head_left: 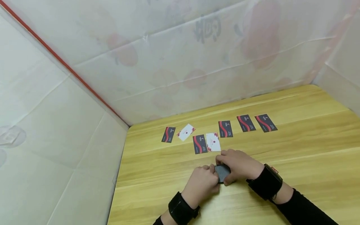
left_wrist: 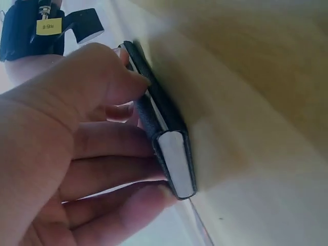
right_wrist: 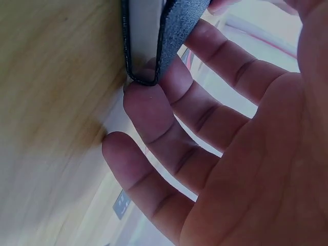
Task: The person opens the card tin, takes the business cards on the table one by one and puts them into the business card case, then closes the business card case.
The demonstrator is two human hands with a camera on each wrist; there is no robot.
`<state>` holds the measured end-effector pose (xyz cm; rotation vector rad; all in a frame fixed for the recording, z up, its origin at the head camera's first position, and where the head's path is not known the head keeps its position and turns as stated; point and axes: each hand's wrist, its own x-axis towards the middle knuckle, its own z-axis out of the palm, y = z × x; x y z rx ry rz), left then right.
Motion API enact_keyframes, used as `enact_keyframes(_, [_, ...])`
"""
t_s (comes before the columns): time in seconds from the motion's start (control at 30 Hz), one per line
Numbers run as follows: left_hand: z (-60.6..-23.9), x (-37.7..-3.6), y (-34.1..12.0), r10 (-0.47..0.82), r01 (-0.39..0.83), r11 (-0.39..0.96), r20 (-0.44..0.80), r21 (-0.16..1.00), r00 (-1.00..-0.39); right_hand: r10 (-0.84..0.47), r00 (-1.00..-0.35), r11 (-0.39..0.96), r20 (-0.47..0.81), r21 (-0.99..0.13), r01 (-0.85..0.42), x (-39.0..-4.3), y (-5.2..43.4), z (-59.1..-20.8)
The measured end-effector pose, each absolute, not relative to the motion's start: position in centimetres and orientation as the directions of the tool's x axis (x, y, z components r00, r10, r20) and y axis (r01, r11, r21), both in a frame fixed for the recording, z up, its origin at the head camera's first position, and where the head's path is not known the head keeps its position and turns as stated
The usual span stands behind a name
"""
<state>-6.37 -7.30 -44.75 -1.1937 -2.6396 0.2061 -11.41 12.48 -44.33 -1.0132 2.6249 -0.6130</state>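
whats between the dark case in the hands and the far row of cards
In the head view, bare wooden table lies between the dark case, gripped by the left hand and right hand, and the nearest cards.

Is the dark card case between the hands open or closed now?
Closed. The dark card case lies flat on the table, its covers together around the white stack; both hands hold it.

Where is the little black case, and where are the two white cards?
black case (head_left: pixel 222 172), head view, its dark top.
left white card (head_left: pixel 186 132), head view, its middle.
right white card (head_left: pixel 213 142), head view, its middle.
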Motion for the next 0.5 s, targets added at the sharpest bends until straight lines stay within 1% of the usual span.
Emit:
enact_keyframes(0.2, [-44.71, -5.79, -6.84, 0.766, 0.734, 0.641, 0.139, -0.225, -0.627, -0.69, -0.718, 0.656, -0.087, -0.494, -0.57, -11.29, 12.35, -44.56])
enact_keyframes(0.33, [-44.74, -5.64, -6.81, 0.773, 0.743, 0.632, 0.116, -0.219, -0.623, -0.692, -0.718, 0.653, -0.074, -0.488, -0.579, -11.16, 12.26, -44.75])
enact_keyframes(0.4, [-44.66, -5.71, -6.97, 0.775, 0.748, 0.63, 0.123, -0.21, -0.619, -0.696, -0.714, 0.649, -0.069, -0.484, -0.586, -11.12, 12.25, -44.75])
enact_keyframes(0.5, [-44.38, -5.96, -7.43, 0.774, 0.757, 0.633, 0.16, -0.165, -0.613, -0.707, -0.703, 0.642, -0.072, -0.482, -0.596, -11.09, 12.25, -44.63])
